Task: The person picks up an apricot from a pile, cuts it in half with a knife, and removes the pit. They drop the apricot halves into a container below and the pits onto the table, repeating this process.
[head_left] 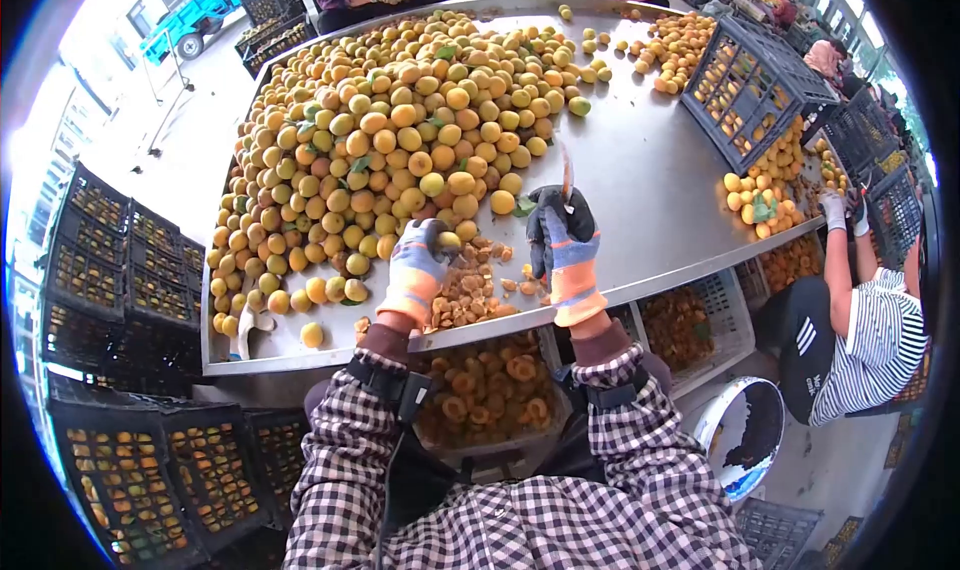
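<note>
My left hand (418, 260), in an orange and grey-blue glove with dark fingers, is closed on a yellow-green apricot (449, 242) at the front of the metal table. My right hand (562, 240), gloved the same way, grips a small knife (567, 170) whose thin blade points up and away from me. The knife's handle is hidden in the fingers. Between my hands lie brownish cut apricot pieces (468, 288). A large heap of whole apricots (385, 135) with some green leaves spreads just beyond my left hand.
Below the table edge (660, 288), a crate of apricot halves (490, 400) stands in front of me. A tipped black crate (745, 90) spills apricots at right. A white bucket (715, 420) and a co-worker in stripes (870, 330) are right; stacked crates (120, 260) stand left.
</note>
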A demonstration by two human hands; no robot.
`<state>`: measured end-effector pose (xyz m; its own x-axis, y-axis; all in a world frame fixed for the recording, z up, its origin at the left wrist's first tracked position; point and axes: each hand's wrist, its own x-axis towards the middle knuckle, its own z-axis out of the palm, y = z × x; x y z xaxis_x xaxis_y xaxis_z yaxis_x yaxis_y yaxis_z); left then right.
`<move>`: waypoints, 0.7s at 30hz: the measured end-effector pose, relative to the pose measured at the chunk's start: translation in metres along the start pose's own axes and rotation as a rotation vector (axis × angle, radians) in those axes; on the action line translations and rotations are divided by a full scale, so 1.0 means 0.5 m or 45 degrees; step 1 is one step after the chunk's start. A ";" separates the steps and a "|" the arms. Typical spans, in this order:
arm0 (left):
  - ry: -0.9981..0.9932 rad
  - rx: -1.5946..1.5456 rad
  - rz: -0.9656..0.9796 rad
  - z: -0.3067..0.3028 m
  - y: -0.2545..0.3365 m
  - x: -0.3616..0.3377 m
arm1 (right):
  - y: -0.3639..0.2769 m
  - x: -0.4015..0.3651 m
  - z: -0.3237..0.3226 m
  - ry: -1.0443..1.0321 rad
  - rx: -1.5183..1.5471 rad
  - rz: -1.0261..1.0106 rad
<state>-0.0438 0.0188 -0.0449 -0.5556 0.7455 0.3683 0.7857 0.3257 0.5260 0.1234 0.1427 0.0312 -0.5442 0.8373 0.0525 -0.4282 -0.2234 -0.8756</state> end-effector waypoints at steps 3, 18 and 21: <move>-0.364 -1.437 -0.533 -0.081 0.038 -0.006 | 0.021 -0.003 -0.024 -0.152 -0.083 0.142; -0.480 -1.868 -0.454 -0.139 0.072 -0.039 | 0.057 -0.072 -0.003 -0.678 -1.230 -0.391; -0.476 -1.851 -0.348 -0.138 0.066 -0.042 | 0.064 -0.077 0.001 -0.690 -1.171 -0.400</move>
<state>-0.0249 -0.0263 0.0178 -0.3612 0.9314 0.0463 -0.3903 -0.1961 0.8996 0.1303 0.1033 0.0015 -0.8448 0.4126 0.3408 -0.0268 0.6035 -0.7969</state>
